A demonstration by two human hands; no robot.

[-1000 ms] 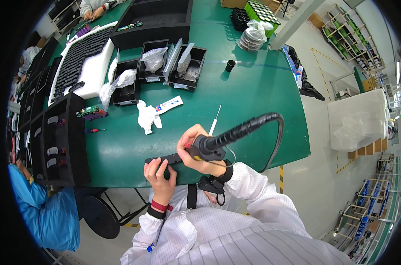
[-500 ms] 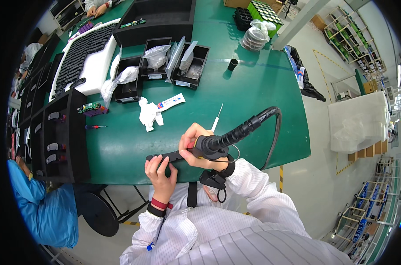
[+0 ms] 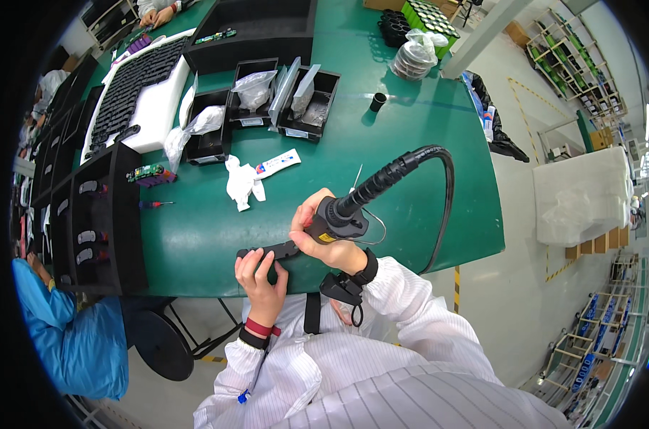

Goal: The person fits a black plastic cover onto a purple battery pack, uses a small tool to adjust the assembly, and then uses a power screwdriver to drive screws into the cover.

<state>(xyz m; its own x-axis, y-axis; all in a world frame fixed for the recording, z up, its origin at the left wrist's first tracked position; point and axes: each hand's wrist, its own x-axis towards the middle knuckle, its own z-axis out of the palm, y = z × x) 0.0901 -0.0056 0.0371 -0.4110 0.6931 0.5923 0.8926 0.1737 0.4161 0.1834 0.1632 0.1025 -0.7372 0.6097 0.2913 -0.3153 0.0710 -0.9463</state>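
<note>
My left hand (image 3: 261, 282) grips a slim black plastic part (image 3: 285, 249) near the table's front edge; fingers lie over its top and the thumb is at its near side. Wrapped round a black electric screwdriver (image 3: 344, 218), my right hand (image 3: 316, 229) is closed just right of that part. A thick black cable (image 3: 447, 193) loops from the tool's rear end down to the right. The tool's tip is hidden behind my right hand, so I cannot tell whether it touches the part. A thin metal shaft (image 3: 357, 174) shows beyond the tool, its handle hidden.
Beyond my hands lie a crumpled white wipe (image 3: 243, 184) and a white tube (image 3: 277, 164). Black bins (image 3: 306, 107) with bagged parts stand farther off. At left are a black rack (image 3: 102, 214) and a small red screwdriver (image 3: 155, 204). A person in blue (image 3: 88, 343) sits left.
My right hand has tilted the electric screwdriver, raising its rear end and cable slightly. The thin shaft beyond it is now more covered. My left hand and the black part have barely moved.
</note>
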